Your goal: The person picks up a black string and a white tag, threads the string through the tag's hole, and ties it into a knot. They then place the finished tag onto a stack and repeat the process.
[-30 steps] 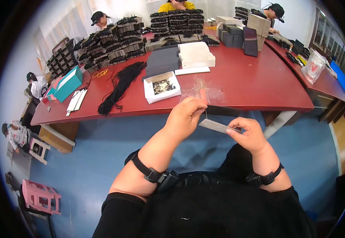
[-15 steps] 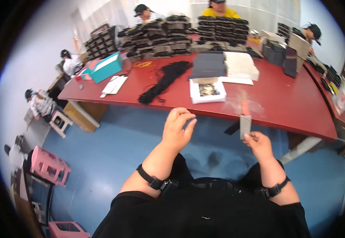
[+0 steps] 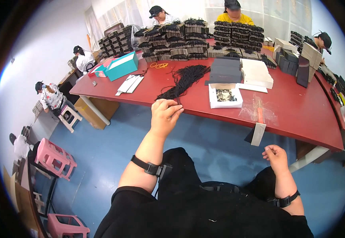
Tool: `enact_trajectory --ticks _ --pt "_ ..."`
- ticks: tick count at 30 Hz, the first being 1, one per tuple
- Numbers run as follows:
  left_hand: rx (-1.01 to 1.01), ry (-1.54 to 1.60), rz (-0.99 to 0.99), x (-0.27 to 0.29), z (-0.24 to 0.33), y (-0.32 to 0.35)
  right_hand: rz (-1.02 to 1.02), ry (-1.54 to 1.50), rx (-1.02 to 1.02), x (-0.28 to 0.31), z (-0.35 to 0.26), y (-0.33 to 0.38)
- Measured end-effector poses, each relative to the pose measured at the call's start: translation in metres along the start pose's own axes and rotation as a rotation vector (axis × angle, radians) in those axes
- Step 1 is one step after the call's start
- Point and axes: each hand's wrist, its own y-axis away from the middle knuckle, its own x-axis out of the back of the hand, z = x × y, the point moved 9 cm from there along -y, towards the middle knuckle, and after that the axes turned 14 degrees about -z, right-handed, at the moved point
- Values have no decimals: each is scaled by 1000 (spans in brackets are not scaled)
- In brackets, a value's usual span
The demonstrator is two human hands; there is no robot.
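Observation:
My left hand (image 3: 165,115) is at the table's front edge, thumb and fingertips pinched on the near end of a black cord, beside the bundle of black cords (image 3: 188,79). My right hand (image 3: 276,158) hangs in front of the table, fingers loosely bent, with nothing visible in them. Up and left of it, a grey-beige card (image 3: 258,135) hangs at the edge, apart from my fingers, with a dark flap behind it. An orange-handled tool (image 3: 260,115) is fixed to the tabletop under clear tape and meets the card's top.
On the red table (image 3: 136,95) are a white box of small parts (image 3: 225,104), dark card stacks (image 3: 226,71), a cream stack (image 3: 256,73), white cards (image 3: 130,84) and a teal box (image 3: 122,66). Tall bundled stacks (image 3: 176,39) line the back. Several people work around the room.
My right hand has come off the card and drawn back to the right. My left hand has moved onto the near end of the cord bundle. The whole view has shifted slightly.

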Motion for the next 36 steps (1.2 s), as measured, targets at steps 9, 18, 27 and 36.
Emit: enact_trajectory --ticks 9,18,27,36 --pt "191 116 179 62 -14 34 191 -65 189 27 -13 16" --pt "318 341 387 172 -2 62 181 166 968 17 -158 82" --pt "-294 610 -295 48 190 -49 -695 -179 493 -127 -185 29" --pt "21 713 -349 -28 123 -85 -63 19 563 -37 -174 2"
